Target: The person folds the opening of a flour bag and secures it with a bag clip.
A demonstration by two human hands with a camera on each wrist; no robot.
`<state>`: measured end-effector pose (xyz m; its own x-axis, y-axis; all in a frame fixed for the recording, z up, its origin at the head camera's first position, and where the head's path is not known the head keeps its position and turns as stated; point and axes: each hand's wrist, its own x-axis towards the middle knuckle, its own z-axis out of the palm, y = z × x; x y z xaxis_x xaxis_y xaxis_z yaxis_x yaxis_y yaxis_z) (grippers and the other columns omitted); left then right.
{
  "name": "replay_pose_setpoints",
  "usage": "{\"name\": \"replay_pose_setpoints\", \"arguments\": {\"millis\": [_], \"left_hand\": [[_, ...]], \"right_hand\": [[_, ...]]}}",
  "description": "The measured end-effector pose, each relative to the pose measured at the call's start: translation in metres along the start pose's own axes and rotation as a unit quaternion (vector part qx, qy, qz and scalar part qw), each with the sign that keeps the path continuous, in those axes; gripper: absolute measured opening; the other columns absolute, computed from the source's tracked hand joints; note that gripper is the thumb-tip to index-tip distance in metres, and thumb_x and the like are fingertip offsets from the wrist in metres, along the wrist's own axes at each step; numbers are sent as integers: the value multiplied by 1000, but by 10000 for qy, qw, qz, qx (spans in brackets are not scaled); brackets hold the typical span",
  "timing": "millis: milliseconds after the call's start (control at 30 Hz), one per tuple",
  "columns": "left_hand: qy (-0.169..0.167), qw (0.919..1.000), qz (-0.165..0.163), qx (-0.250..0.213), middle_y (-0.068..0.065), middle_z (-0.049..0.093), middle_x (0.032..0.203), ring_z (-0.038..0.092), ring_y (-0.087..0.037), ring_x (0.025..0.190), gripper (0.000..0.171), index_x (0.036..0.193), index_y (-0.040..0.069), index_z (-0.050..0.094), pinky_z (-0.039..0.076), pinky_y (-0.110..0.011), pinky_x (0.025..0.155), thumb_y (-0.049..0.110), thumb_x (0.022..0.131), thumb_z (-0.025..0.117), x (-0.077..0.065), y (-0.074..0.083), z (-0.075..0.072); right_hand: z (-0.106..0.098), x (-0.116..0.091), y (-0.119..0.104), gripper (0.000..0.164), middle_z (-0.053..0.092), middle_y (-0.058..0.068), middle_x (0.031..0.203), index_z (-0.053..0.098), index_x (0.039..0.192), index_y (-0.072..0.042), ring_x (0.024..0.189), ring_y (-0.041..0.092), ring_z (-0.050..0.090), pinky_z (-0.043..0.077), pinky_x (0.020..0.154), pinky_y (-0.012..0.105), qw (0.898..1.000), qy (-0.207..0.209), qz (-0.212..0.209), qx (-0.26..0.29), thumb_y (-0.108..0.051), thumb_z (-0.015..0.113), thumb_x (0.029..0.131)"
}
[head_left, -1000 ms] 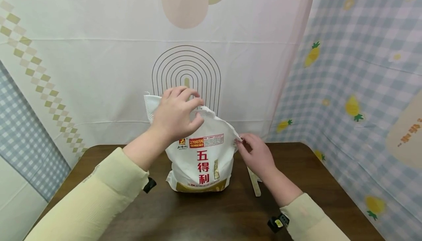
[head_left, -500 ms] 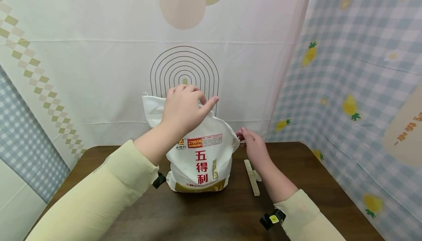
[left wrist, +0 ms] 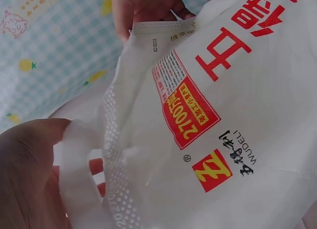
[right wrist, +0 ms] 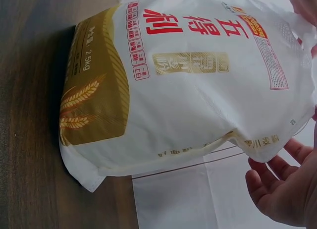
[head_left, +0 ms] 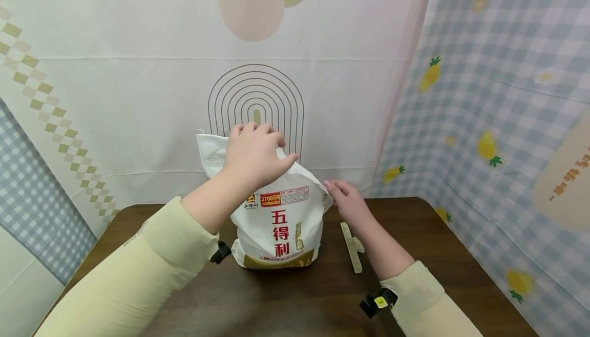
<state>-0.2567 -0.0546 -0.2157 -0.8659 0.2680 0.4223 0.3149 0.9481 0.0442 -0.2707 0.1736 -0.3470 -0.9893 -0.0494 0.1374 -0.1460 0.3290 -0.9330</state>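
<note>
A white flour bag (head_left: 282,224) with red lettering and a gold base stands upright on the table. My left hand (head_left: 253,155) grips its top; in the left wrist view, thumb and fingers of that hand (left wrist: 29,169) curl round the handle strip (left wrist: 77,164). At the bag's top right corner my right hand (head_left: 348,201) pinches the edge. The right wrist view shows the right hand (right wrist: 287,187) from closer, with its fingers at that corner and partly behind it. The bag's top left corner sticks up beside the left hand.
A cream-coloured strip with a side tab, like a bag clip (head_left: 352,247), lies on the brown table (head_left: 276,301) right of the bag, close to the right forearm. A white printed cloth (head_left: 138,96) hangs behind the table, a checked cloth (head_left: 484,188) along the right.
My left thumb lifted off the bag, then came down again near its top edge. The right fingers shifted at the corner and now pinch its edge. The bag stays in place.
</note>
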Motion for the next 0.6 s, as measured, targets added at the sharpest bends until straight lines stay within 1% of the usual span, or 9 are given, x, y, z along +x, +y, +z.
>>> {"name": "replay_pose_setpoints", "arguments": {"millis": [133, 267, 333, 433, 500, 600], "left_hand": [[-228, 9993, 17, 308, -3, 61, 124, 47, -33, 123, 45, 115, 24, 71, 25, -55, 109, 58, 90, 59, -5, -1, -2], [-336, 9975, 89, 620, -7, 61, 127, 48, -34, 124, 45, 119, 21, 71, 24, -58, 110, 54, 91, 60, -8, -1, 0], [-374, 9964, 125, 745, -7, 62, 128, 49, -34, 122, 46, 121, 20, 70, 27, -58, 109, 54, 92, 61, -11, -2, 1], [-341, 9950, 215, 910, -8, 63, 125, 52, -34, 119, 45, 121, 19, 70, 33, -58, 105, 53, 92, 63, -13, -1, 2], [-282, 9937, 305, 1041, -7, 64, 122, 54, -33, 115, 43, 121, 20, 70, 37, -56, 100, 51, 92, 64, -15, 0, 4], [-118, 9909, 506, 1239, -7, 65, 113, 56, -32, 107, 36, 116, 19, 71, 43, -54, 92, 45, 93, 65, -19, 2, 6]], "right_hand": [[4, -1, -2, 44, 63, 14, 123, 65, 122, -3, 116, 27, 55, 43, 100, 46, 10000, -17, -11, -38, -40, 55, 101], [6, -2, -3, 43, 64, 13, 118, 65, 122, -4, 112, 27, 57, 45, 98, 44, 9996, -69, -161, -229, -39, 58, 100], [8, -3, -3, 43, 64, 12, 115, 65, 122, -5, 109, 26, 58, 47, 94, 42, 9990, -70, -185, -395, -40, 60, 99], [9, -3, -2, 43, 64, 9, 112, 65, 122, -8, 106, 25, 58, 50, 89, 40, 9980, -44, -164, -601, -43, 63, 96], [10, -3, -2, 42, 64, 8, 112, 66, 121, -10, 106, 24, 59, 51, 87, 40, 9974, 11, -165, -703, -43, 64, 95], [12, -3, 0, 40, 65, 10, 113, 66, 120, -9, 108, 26, 60, 52, 87, 41, 9961, 78, -246, -838, -40, 65, 95]]}}
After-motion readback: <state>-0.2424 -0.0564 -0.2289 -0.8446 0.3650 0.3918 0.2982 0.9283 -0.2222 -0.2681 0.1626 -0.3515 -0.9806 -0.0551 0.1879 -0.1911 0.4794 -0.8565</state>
